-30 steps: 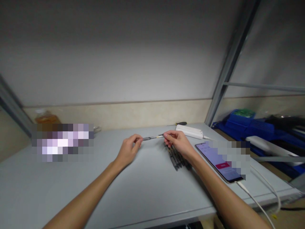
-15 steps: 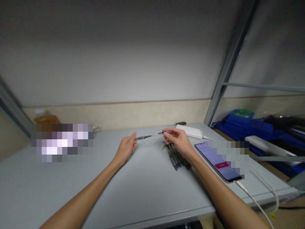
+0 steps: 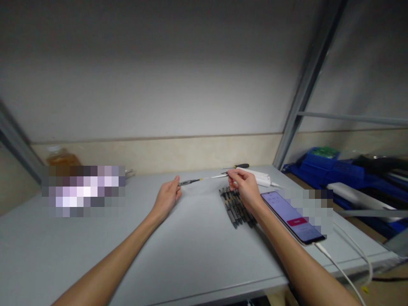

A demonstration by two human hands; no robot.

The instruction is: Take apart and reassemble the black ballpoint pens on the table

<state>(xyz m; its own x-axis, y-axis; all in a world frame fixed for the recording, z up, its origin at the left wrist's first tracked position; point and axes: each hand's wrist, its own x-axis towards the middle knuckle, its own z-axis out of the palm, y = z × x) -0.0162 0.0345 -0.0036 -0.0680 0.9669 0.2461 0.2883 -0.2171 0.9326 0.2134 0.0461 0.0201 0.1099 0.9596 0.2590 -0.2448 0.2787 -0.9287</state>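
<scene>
My left hand (image 3: 167,195) is closed around a dark grey pen barrel (image 3: 189,182), held above the table and pointing right, with a small yellow part at its far end. My right hand (image 3: 240,182) pinches a thin pen refill (image 3: 218,176), pale along its length and dark near my fingers. The refill points left, in line with the barrel. Between the two the strip is too faint to tell whether they touch. Several dark pens (image 3: 232,208) lie side by side on the table below my right hand, partly covered by it.
A phone (image 3: 291,216) with a white cable lies right of the pens. Behind my right hand are a white power strip or adapter (image 3: 259,177) and a screwdriver (image 3: 242,166). A bottle (image 3: 62,157) stands back left by a blurred patch. Blue bins (image 3: 318,163) lie beyond the metal post.
My right hand has moved slightly to the right and up with the refill, showing more of its pale length. My left hand has shifted a little left with the barrel.
</scene>
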